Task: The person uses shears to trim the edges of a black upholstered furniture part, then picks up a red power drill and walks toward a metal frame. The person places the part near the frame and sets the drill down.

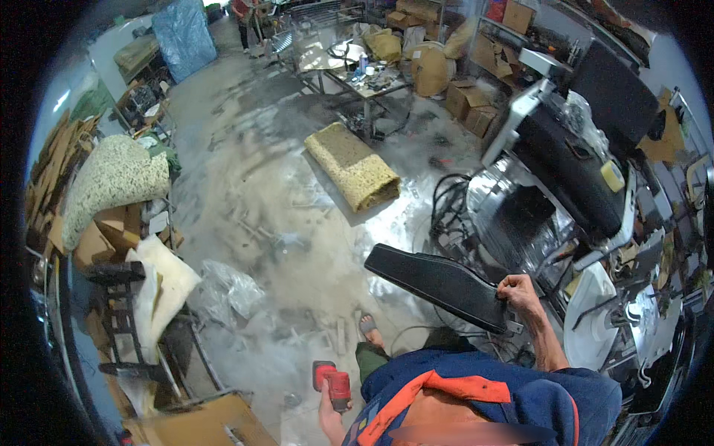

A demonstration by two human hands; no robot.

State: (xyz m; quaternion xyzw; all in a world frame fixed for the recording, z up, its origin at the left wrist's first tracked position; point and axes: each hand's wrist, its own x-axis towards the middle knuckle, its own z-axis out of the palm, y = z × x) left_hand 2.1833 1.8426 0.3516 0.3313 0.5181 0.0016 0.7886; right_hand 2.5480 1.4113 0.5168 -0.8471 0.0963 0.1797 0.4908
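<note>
- My right hand (518, 288) is clenched around the near end of a black padded armrest (439, 283), fingers wrapped over its edge; the armrest stretches away from the hand toward the left, tilted, held above the concrete floor (260, 171).
- My left hand (327, 405) is closed around the grip of a red power drill (332, 382), held low beside my blue and orange jacket (476, 398).
- The armrest lies just beside the black chair (573, 160) on my right, a large seat with a shiny plastic-wrapped part and a white base; whether armrest and chair touch, I cannot tell.
- My sandalled foot (370, 328) shows on the floor below the armrest, between the two hands.
- A rolled slab of yellowish foam (353, 165) lies on the floor well beyond the armrest.
- White foam sheets (167, 286) and a speckled foam cushion (111, 182) are stacked at the left, well apart from both hands.
- Cardboard boxes (468, 100) stand near the far wall, beside a cluttered worktable (364, 74).
</note>
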